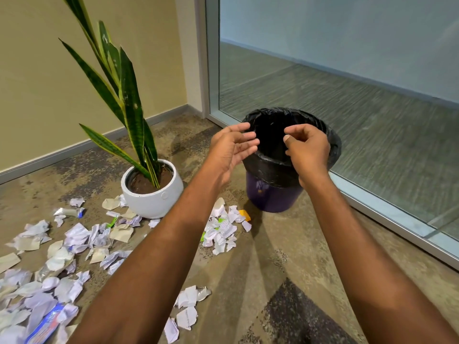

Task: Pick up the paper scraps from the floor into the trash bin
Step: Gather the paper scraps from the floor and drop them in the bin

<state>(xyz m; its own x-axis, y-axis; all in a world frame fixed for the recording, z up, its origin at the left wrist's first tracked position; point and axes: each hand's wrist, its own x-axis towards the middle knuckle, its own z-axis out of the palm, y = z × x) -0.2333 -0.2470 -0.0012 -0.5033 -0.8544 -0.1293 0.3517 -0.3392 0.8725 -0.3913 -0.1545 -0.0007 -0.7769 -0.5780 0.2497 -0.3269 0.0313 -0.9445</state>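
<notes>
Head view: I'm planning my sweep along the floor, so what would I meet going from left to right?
large spread of paper scraps → white plant pot → smaller scrap cluster → trash bin

Nothing here can be read. Several paper scraps [224, 229] carry rows of fine print, too small and blurred to make out. A blue and red wrapper [46, 327] at the lower left bears pale lettering, equally illegible. A small round mark on the white pot [149, 202] shows no legible sign.
</notes>
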